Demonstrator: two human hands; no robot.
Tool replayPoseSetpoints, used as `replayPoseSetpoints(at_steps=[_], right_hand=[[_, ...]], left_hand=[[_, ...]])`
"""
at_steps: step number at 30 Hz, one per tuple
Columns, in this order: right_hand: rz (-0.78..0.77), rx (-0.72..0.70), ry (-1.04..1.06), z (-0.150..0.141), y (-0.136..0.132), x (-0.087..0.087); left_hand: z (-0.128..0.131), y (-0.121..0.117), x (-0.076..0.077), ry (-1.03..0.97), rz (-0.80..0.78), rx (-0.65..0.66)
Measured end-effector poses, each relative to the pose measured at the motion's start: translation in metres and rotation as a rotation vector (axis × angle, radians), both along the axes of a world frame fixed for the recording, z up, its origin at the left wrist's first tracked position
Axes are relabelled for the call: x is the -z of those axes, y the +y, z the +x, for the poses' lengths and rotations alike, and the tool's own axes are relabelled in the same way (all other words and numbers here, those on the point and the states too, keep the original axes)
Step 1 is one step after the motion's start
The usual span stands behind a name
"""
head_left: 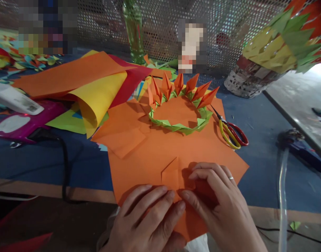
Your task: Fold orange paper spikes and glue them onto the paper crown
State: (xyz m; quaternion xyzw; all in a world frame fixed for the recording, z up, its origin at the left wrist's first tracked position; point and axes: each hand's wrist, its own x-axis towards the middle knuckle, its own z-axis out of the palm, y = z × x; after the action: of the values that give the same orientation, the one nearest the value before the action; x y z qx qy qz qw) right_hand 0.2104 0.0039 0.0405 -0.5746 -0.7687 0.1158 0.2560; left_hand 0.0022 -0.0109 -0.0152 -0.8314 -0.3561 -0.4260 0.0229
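Note:
A small folded piece of orange paper (171,175) with a pointed top lies on a large orange sheet (139,171) near the table's front edge. My left hand (152,213) bends over its lower left part, fingertips pressed on it. My right hand (218,199) grips the right side, the thumb close to the centre crease and the fingers curled; a silver ring is on one finger. My fingers hide the lower part of the fold. Behind it rests a ring of folded green paper (181,127) with several pointed orange paper pieces (178,84) standing along its far side.
Scissors (231,133) with yellow and red handles lie to the right. Coloured sheets (76,77) and a magenta device (26,122) with a black cable are on the left. A green bottle (135,35), a paper-decorated pot (257,66) and a clear tube (283,189) stand around.

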Motion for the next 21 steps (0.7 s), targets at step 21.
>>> replayPoseSetpoints(at_steps=[21], right_hand=[[0.016, 0.033, -0.022, 0.0009, -0.0022, 0.0033]], left_hand=[[0.0041, -0.0003, -0.0046, -0.067, -0.040, -0.017]])
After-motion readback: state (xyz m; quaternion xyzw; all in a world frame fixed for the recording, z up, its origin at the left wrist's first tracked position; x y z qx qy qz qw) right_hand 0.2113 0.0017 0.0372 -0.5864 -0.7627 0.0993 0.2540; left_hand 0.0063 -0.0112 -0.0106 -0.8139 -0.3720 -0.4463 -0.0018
